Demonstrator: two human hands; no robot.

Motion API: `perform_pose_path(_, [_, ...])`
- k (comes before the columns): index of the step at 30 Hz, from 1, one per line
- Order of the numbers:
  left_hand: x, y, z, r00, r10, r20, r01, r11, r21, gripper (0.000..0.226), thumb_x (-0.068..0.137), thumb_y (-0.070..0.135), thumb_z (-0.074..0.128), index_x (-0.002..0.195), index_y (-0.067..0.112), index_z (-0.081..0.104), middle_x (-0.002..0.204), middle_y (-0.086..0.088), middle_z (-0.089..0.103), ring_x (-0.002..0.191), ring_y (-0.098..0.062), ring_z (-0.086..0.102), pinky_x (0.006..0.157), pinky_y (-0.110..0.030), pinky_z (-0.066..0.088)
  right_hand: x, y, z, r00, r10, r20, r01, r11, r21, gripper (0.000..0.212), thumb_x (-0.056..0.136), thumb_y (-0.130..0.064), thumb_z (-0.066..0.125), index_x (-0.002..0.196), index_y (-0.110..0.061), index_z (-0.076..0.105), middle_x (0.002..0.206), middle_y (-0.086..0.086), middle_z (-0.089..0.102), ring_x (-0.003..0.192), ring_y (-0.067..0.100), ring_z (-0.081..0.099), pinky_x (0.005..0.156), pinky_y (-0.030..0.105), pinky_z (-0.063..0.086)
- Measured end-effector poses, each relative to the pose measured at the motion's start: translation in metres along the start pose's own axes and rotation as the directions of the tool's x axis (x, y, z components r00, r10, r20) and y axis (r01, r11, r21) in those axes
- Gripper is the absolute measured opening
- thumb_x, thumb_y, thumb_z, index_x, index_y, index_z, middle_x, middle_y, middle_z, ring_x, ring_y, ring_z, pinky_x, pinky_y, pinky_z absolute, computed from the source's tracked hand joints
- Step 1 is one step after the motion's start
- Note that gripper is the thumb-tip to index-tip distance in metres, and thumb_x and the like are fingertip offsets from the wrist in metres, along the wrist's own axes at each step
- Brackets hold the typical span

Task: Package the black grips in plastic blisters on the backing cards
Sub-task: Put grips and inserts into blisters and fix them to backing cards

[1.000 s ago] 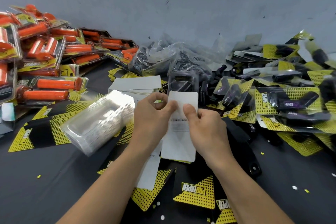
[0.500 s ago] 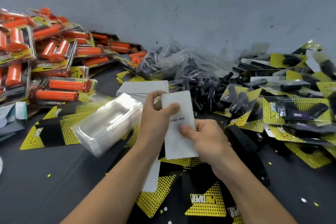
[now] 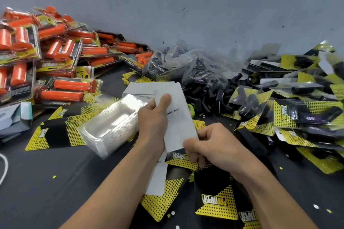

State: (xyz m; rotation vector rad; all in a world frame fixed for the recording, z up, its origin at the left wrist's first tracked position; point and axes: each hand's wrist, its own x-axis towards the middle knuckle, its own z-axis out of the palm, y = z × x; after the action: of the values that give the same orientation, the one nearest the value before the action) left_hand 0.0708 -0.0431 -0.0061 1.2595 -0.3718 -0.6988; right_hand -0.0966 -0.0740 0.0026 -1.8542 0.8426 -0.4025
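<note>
The left hand [image 3: 154, 122] is pinching a card [image 3: 179, 128] by its left edge, its grip closed with the thumb pressing on the white back; the fingers behind are hidden. The right hand [image 3: 214, 145] is pinching the card's near corner between thumb and curled fingers. The card is tilting above the surface [image 3: 46, 182], barcode side up, hiding part of the card stack [image 3: 143, 87] just beyond. A blister stack [image 3: 109, 126] is lying just left of the left hand. Loose black grips [image 3: 210, 96] are heaping far right of the card, beside a crumpled bag [image 3: 186, 63]. Black packs [image 3: 297, 113] are piling at the right, orange packs [image 3: 55, 61] at the far left. Printed cards [image 3: 216, 204] are lying under both forearms.
</note>
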Motion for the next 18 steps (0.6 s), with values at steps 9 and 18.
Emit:
perform_pose_path(9, [-0.006, 0.002, 0.000, 0.991, -0.008, 0.135, 0.012, 0.999, -0.029, 0.022, 0.089, 0.015, 0.078, 0.111, 0.017, 0.075, 0.098, -0.008, 0.078, 0.092, -0.032, 0.074, 0.081, -0.057, 0.063, 0.004, 0.006, -0.004, 0.999, 0.044, -0.011, -0.043, 0.993, 0.110, 0.007, 0.085, -0.013, 0.073, 0.084, -0.014, 0.080, 0.071, 0.011, 0.075, 0.051, 0.018, 0.059, 0.057, 0.020, 0.047])
perform_pose_path(18, [-0.008, 0.002, 0.002, 0.972, 0.070, 0.224, -0.076, 0.997, 0.021, 0.046, 0.079, -0.014, 0.071, 0.112, 0.018, 0.071, 0.094, -0.001, 0.078, 0.092, -0.023, 0.073, 0.081, -0.042, 0.062, 0.009, 0.014, -0.003, 0.990, 0.058, -0.129, -0.025, 0.969, 0.244, 0.016, 0.099, -0.013, 0.066, 0.094, -0.017, 0.080, 0.075, 0.009, 0.076, 0.047, 0.020, 0.055, 0.044, 0.015, 0.041])
